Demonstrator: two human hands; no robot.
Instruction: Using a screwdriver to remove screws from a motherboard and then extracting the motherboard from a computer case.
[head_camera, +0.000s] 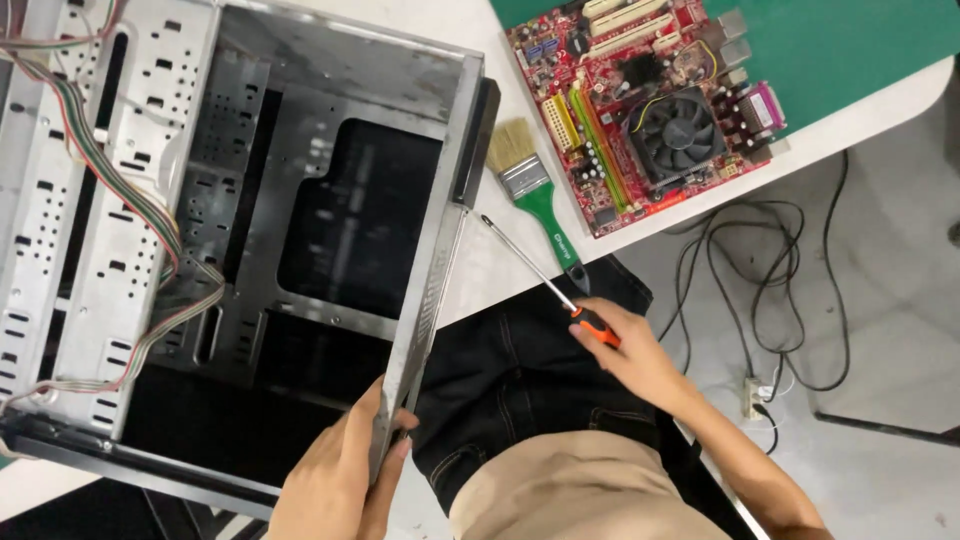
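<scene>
Our left hand (335, 475) is closed around the near corner of the open computer case (230, 230), thumb on one face of its thin metal edge and fingers on the other. Our right hand (630, 350) is wrapped around the orange-and-black handle of one screwdriver (545, 280), held just off the tabletop's near edge above our dark trousers (520, 380). The screwdriver's long axis runs diagonally, its tip pointing up and left toward the case's right wall and ending near it, over the white tabletop (480, 270). Just beside the shaft lies one paintbrush (530, 190) with a green handle, bristles pointing away from us, handle toward the near edge, roughly parallel to the screwdriver. Farther right, at the tabletop's right edge, one red motherboard (650, 110) with a single black fan rests partly on a green mat (850, 50). Inside the case, one bundle of ribbon cable (130, 200) loops down its left side. Black cables (780, 280) trail across the floor beyond.
</scene>
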